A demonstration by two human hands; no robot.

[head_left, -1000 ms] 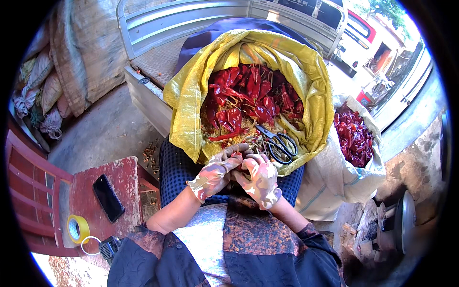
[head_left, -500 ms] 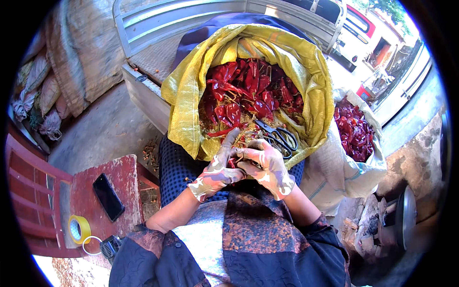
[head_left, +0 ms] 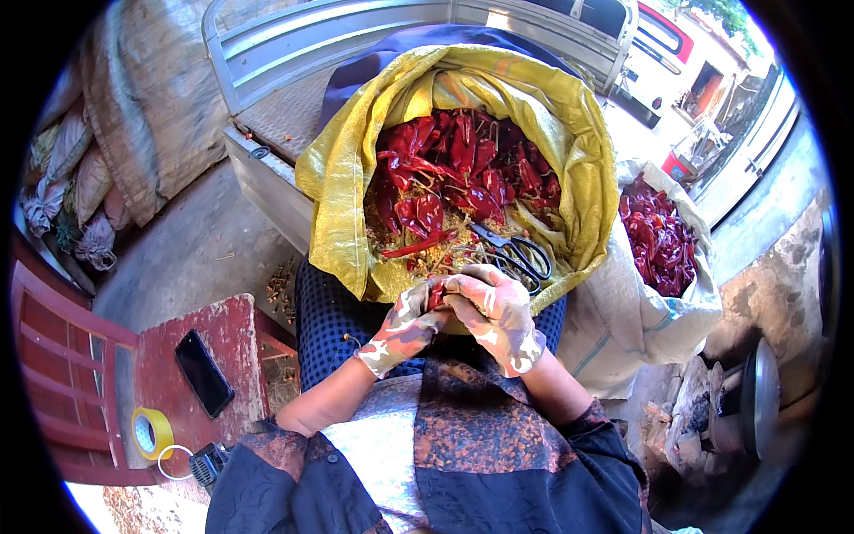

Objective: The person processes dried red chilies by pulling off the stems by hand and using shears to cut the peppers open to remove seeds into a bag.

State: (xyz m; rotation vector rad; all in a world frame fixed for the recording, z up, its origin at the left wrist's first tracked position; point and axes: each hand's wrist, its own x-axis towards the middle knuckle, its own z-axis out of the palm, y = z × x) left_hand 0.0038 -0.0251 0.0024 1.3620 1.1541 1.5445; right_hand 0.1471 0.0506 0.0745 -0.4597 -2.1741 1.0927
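Spanning the top of the view, a grey metal cargo bed (head_left: 271, 182) stands behind everything else. In front of it a large yellow sack (head_left: 342, 178) gapes open, its rim rolled outward, its lower edge over the person's blue dotted trousers (head_left: 325, 311). Just beside it, to the right, stands a white sack (head_left: 614, 311) filled with red peppers (head_left: 660, 236). On the left is a worn red wooden chair (head_left: 169, 347). Inside the yellow sack, a heap of dried red peppers (head_left: 467, 165) lies over yellowish seeds and stem scraps.

Both gloves are camouflage-patterned. The left grip (head_left: 411, 322) and the right grip (head_left: 496, 319) meet at the sack's near edge, fingers bent inward and closed together on one red pepper. A black phone (head_left: 205, 374) lies on the chair seat, with a roll of yellow tape (head_left: 152, 432) near its front. Black-handled scissors (head_left: 525, 255) lie in the sack, just beyond the right grip. Smallest is the held pepper (head_left: 436, 292), between the fingers and mostly hidden by them.
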